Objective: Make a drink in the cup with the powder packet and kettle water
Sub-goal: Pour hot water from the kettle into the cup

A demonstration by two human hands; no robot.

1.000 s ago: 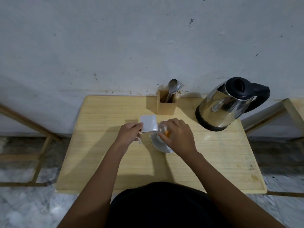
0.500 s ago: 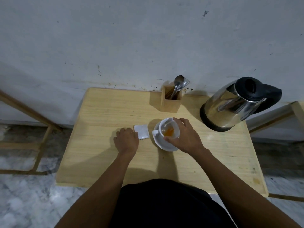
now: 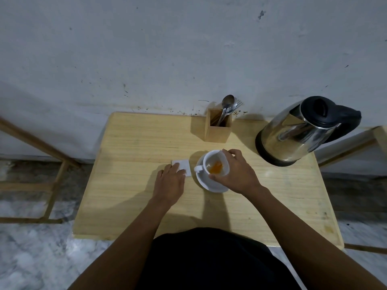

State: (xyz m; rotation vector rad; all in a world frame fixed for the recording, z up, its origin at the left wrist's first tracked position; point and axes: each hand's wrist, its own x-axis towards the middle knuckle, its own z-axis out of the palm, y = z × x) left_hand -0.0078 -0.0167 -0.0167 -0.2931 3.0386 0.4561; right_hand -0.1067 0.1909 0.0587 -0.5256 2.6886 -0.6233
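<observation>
A white cup (image 3: 210, 162) with orange powder (image 3: 215, 168) in its bottom stands on a white saucer (image 3: 211, 185) in the middle of the wooden table (image 3: 129, 201). My right hand (image 3: 236, 172) grips the cup's rim from the right. The white powder packet (image 3: 184, 165) lies flat on the table just left of the saucer. My left hand (image 3: 169, 183) rests on the packet's near edge, fingers spread and pressing it down. The steel kettle (image 3: 301, 130) with a black lid and handle stands at the back right, apart from both hands.
A wooden holder (image 3: 217, 130) with a spoon and a fork stands at the table's back edge against the grey wall. Wooden frames flank the table on the left (image 3: 31, 143) and right (image 3: 354, 143). The floor is marble.
My left hand has lowered the packet from above the cup onto the table and now lies on it. My right hand has stayed on the cup, now uncovering the powder inside.
</observation>
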